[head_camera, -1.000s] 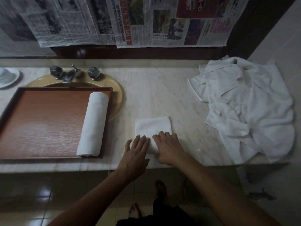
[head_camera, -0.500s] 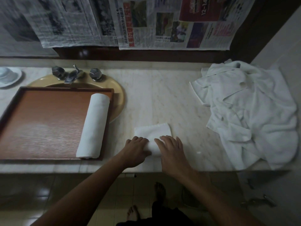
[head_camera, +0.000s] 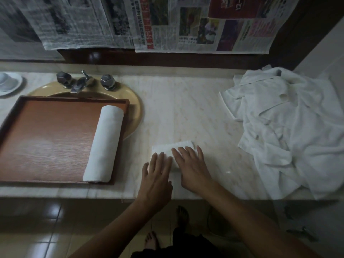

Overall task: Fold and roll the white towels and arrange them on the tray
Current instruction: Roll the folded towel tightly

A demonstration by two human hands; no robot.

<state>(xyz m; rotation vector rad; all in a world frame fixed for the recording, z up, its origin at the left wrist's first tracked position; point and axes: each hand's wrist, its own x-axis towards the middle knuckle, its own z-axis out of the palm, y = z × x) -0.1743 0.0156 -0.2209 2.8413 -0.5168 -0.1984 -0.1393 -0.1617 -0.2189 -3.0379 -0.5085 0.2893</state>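
A: Head view, how far along?
B: 1 rolled towel (head_camera: 104, 144) on the tray (head_camera: 46, 138), rt side. 2nd towel (head_camera: 173, 146) at the bench (head_camera: 186, 112) front edge, looks part-rolled. Pile (head_camera: 290, 131) at rt left to do.
A: Grips?
B: Left grip (head_camera: 157, 175) & right grip (head_camera: 193, 168) flat, fingers straight, pressing it.

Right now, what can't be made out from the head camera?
All in the head view:
- Small towel: its near part is hidden under the left hand and right hand, so how far it is rolled is unclear.
- Towel pile: cut off by the right edge, and the folds hide the count.
- White dish: cut off by the left edge.
- Newspaper: text blurred.
- Floor object: too dark to identify.
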